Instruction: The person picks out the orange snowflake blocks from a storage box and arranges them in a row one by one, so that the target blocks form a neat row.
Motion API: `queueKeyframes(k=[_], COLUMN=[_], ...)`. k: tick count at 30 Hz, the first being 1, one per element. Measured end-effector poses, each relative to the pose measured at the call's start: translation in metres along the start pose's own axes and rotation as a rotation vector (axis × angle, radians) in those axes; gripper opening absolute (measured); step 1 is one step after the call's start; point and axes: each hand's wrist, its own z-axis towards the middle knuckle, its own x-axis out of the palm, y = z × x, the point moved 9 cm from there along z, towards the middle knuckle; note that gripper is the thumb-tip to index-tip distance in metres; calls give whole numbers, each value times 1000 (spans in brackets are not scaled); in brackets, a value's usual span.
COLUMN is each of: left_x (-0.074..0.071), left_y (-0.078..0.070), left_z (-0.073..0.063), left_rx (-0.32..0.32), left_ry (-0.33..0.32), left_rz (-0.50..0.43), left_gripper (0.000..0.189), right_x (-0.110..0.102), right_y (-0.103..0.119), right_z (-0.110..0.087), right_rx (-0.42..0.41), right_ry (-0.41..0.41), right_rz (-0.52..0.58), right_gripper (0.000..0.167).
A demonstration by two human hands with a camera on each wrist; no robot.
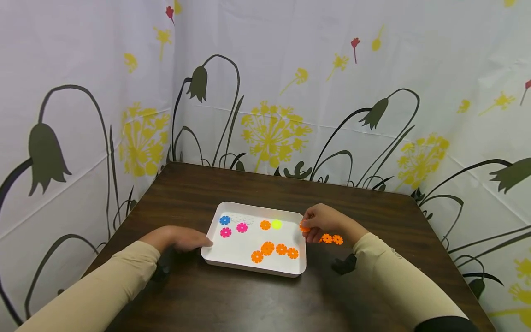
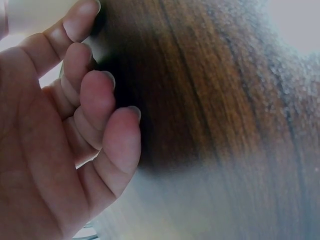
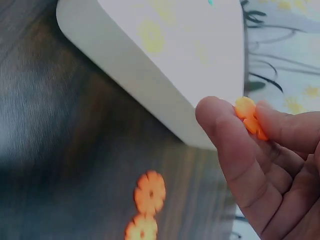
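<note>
At the right end of a white tray (image 1: 257, 266), my right hand (image 1: 322, 221) pinches an orange flower-shaped disc (image 3: 245, 107) between thumb and fingertips, just above the rim. Whether it is one disc or two together I cannot tell. My left hand (image 1: 188, 238) holds the tray's left rim, its tip over the edge; in the left wrist view its other fingers (image 2: 122, 142) curl loosely above the table. Inside the tray lie several orange discs (image 1: 281, 249), a blue disc (image 1: 225, 220), two pink discs (image 1: 242, 227), a yellow-green disc (image 1: 276, 224) and some pale clear ones (image 1: 248, 221).
More orange discs (image 1: 338, 240) lie on the dark wooden table (image 1: 207, 299) right of the tray, partly behind my right hand. A white curtain (image 1: 265, 83) printed with flowers hangs around the table's back and sides.
</note>
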Motion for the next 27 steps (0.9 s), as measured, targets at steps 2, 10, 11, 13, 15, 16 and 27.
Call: queueKeyframes(k=[2, 10, 11, 13, 15, 16, 27], left_x=[0, -1, -1, -2, -3, -3, -1], left_y=[0, 5, 5, 6, 5, 5, 2], left_z=[0, 0, 0, 0, -1, -1, 3], left_rx=[6, -9, -12, -13, -10, -11, -3], left_ry=[-1, -6, -7, -11, -10, -9, 4], left_rz=[2, 10, 7, 9, 10, 9, 8], left_gripper=[50, 54, 55, 56, 57, 57, 56], right_x=[-11, -48, -51, -58, -63, -66, -80], right_y=[-5, -39, -43, -53, -63, -68, -114], right_z=[-4, -19, -21, -23, -26, -27, -39], right_rx=[-16, -5, 2, 16, 29, 40, 131], right_ry=[-28, -115, -124, -140, -158, -167, -183], right_rz=[7, -55, -63, -85, -113, -121, -167], right_gripper=[17, 18, 18, 19, 19, 19, 12])
